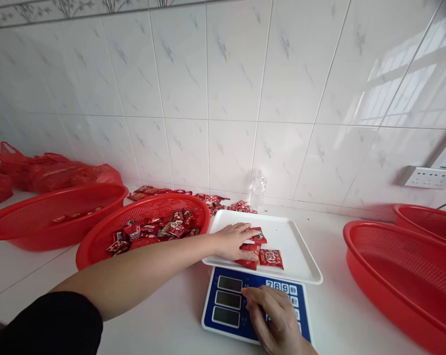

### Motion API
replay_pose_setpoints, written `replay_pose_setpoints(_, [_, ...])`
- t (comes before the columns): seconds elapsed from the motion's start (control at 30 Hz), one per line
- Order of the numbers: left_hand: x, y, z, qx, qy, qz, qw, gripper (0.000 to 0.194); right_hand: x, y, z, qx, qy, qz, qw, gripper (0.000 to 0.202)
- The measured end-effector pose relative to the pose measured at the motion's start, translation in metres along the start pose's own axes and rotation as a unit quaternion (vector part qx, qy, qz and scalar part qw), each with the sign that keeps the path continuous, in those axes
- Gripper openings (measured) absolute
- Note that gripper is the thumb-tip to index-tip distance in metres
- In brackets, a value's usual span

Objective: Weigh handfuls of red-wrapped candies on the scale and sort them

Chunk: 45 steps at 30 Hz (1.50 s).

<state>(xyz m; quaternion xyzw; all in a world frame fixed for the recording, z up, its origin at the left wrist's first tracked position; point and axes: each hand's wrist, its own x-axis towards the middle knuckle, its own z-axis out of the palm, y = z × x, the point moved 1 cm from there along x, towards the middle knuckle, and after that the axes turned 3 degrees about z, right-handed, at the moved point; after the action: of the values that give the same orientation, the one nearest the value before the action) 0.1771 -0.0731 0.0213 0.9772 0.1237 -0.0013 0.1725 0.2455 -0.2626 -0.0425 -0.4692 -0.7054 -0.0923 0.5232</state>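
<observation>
left hand inside tray rim, room rightward

Clear bottle, shiny tiled wall behind the bottle, white socket to its right, red bags far to its left

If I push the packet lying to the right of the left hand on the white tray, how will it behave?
The packet will probably slide rather than roll, since it lies flat on the smooth tray. Its wrapper looks thin and shiny, so it may flex when pinched. Its small size suggests little weight, though its contents are hidden.
</observation>
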Motion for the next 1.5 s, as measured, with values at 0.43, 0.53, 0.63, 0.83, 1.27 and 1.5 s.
replay_pose_setpoints(0.43, [-0.069,0.026,0.01,-0.208,0.502,0.042,0.839,0.026,0.005,-0.002,-0.001,-0.027,0.021,0.0,0.999,0.024])
replay_pose_setpoints(0.53, [-0.091,0.017,0.031,-0.182,0.541,0.054,0.819,0.019,0.009,0.007,-0.007,-0.066,0.038,0.037,0.996,0.023])
replay_pose_setpoints(0.63, [-0.101,0.007,0.048,-0.161,0.521,0.119,0.829,0.015,0.02,0.025,-0.018,-0.14,0.018,0.13,0.981,0.025])
replay_pose_setpoints(0.83, [-0.105,0.002,0.055,-0.141,0.509,0.205,0.824,0.021,0.048,0.068,-0.036,-0.211,-0.238,0.267,0.909,0.064])
replay_pose_setpoints(1.27, [-0.103,0.004,0.049,-0.118,0.489,0.254,0.826,0.027,0.074,0.1,-0.019,-0.205,-0.34,0.165,0.903,0.056])
replay_pose_setpoints(1.5, [-0.103,0.005,0.049,-0.098,0.467,0.271,0.836,0.026,0.071,0.102,-0.017,-0.265,-0.296,0.171,0.902,0.032])
